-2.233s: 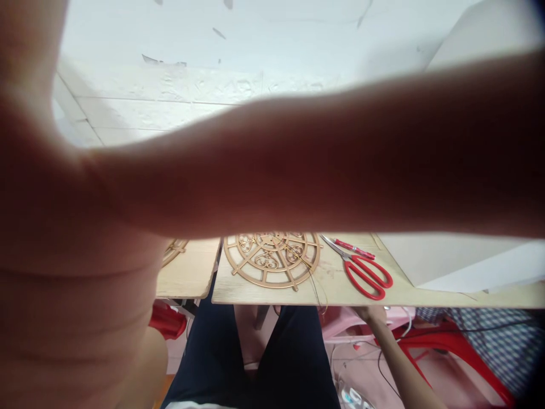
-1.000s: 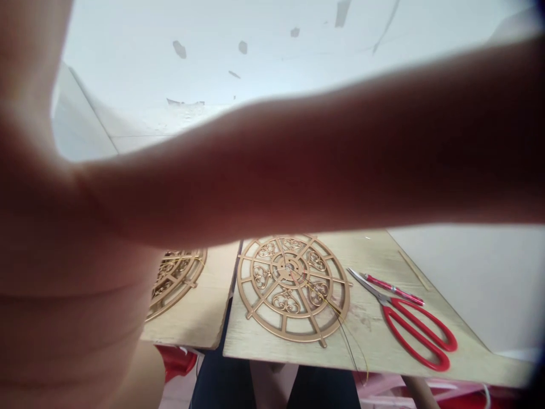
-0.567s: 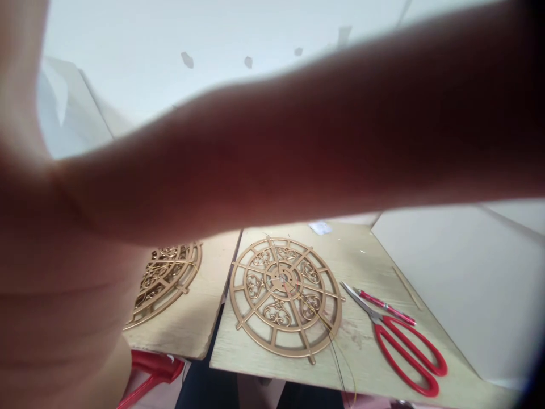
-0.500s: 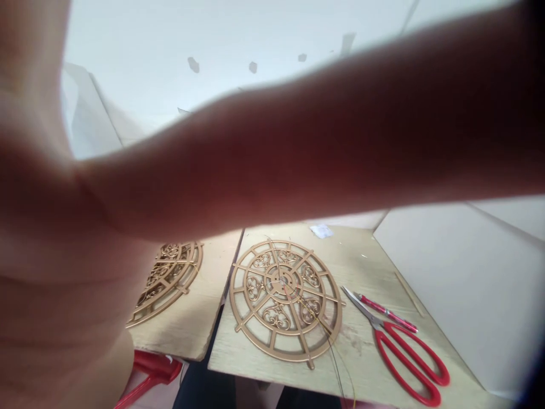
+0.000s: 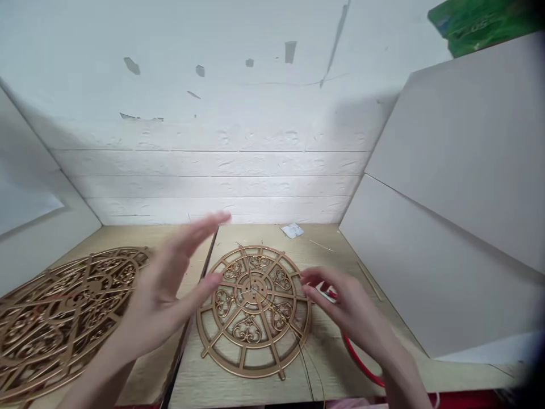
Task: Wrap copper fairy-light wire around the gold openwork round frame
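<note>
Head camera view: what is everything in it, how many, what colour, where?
Round gold openwork panel: one, gold, flat at centre.
Similar round openwork panels: several, gold, stacked at left.
Thin wires or threads: at least two, dark and yellowish, central panel's lower right.
Curved red handle: one, red, mostly hidden, lower right.
Small flat packet: one, whitish, back of board.
Printed packet: one, green, top right corner.
Pale wooden boards: two, beige, underneath.
Brick-patterned wall: one, white, behind.
Flat side panels: two or more, white, both sides.
Left hand: one, blurred, open, by central panel's left edge.
Right hand: one, bare, beside its right rim.
</note>
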`<action>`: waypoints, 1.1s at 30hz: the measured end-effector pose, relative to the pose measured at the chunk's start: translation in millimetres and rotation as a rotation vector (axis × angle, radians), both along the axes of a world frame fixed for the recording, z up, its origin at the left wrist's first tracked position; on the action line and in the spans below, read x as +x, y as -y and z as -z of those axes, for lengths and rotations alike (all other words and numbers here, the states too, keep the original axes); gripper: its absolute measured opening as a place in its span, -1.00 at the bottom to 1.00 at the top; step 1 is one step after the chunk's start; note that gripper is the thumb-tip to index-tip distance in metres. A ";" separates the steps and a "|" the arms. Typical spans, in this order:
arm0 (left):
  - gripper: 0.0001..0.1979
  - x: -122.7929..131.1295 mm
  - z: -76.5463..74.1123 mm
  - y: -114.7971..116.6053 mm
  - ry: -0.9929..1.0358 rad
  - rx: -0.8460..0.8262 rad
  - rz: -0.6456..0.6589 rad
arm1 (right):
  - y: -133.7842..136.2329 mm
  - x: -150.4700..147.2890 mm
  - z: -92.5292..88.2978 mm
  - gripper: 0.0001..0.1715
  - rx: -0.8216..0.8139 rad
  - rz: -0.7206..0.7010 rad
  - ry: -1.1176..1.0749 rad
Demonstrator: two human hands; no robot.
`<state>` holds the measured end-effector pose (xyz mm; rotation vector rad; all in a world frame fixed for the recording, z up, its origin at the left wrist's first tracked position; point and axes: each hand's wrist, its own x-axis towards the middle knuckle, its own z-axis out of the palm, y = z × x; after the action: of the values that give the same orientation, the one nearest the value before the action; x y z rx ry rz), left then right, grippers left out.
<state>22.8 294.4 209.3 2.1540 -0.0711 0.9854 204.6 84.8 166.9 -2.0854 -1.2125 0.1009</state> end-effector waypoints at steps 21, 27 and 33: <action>-0.40 13.8 130.7 0.4 -0.595 0.634 -0.023 | 44.2 43.6 92.0 -0.63 -0.253 0.432 0.382; -0.43 24.0 132.9 -12.8 -0.604 0.623 -0.024 | 31.1 56.0 72.7 -0.65 -0.245 0.433 0.291; -0.47 56.3 108.6 -36.1 -0.618 0.474 0.073 | -44.6 48.3 36.2 -0.58 0.307 0.184 -0.267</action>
<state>79.1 330.5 100.7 2.7772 -0.0881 0.2346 252.9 129.4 130.7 -1.8355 -0.8169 0.0972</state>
